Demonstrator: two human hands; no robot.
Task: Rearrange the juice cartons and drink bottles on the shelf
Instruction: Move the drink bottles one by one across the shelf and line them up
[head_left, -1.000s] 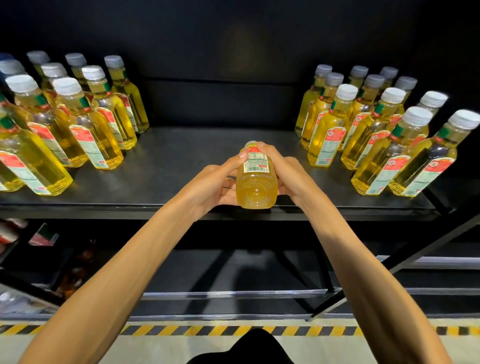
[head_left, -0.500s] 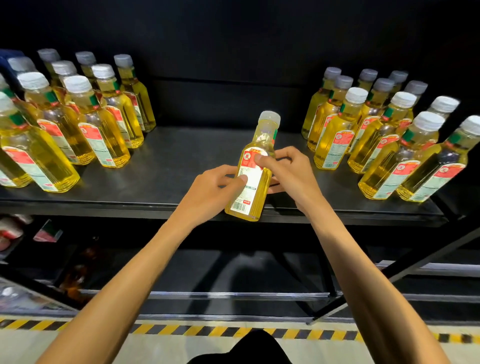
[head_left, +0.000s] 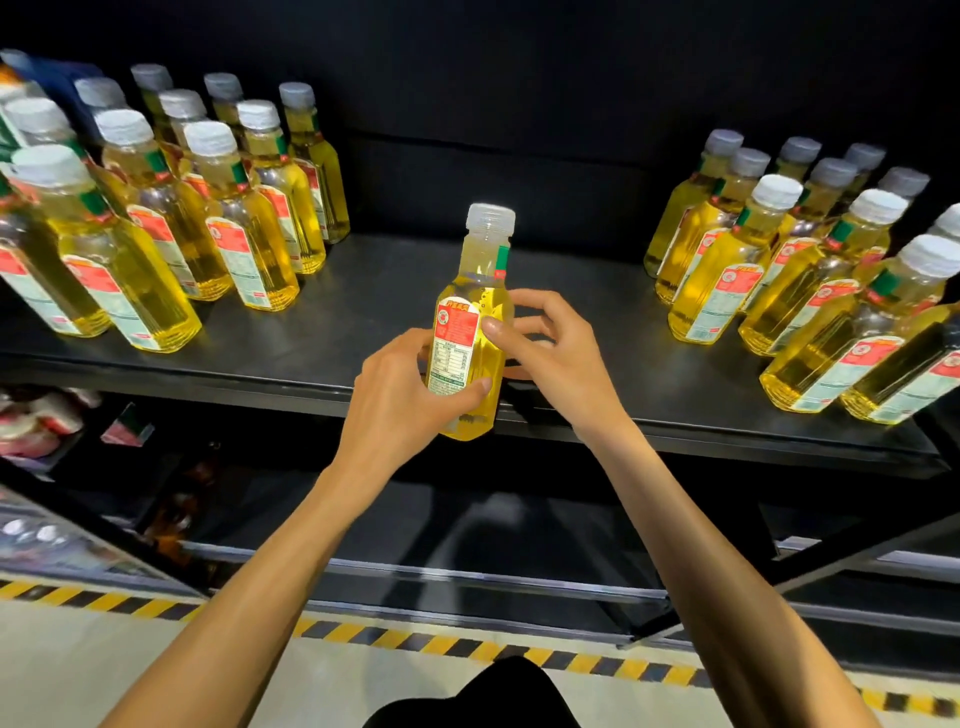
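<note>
A yellow drink bottle (head_left: 478, 291) with a white cap and a red and white label stands almost upright at the front edge of the black shelf (head_left: 395, 312), in the gap between two groups of bottles. My left hand (head_left: 410, 395) grips its lower body from the left, thumb across the front. My right hand (head_left: 550, 353) holds it from the right, thumb on the label's edge and fingers curled behind. The bottle's base overhangs the shelf lip; whether it rests on the shelf I cannot tell.
Several identical yellow bottles stand in rows at the left (head_left: 239, 228) and at the right (head_left: 779, 260) of the shelf. Lower shelves (head_left: 467, 525) lie below. A yellow and black striped line (head_left: 467, 649) marks the floor.
The bottle went from lying base-toward-me to upright with its cap up. Both hands turned with it and now hold it lower, near the shelf's front edge.
</note>
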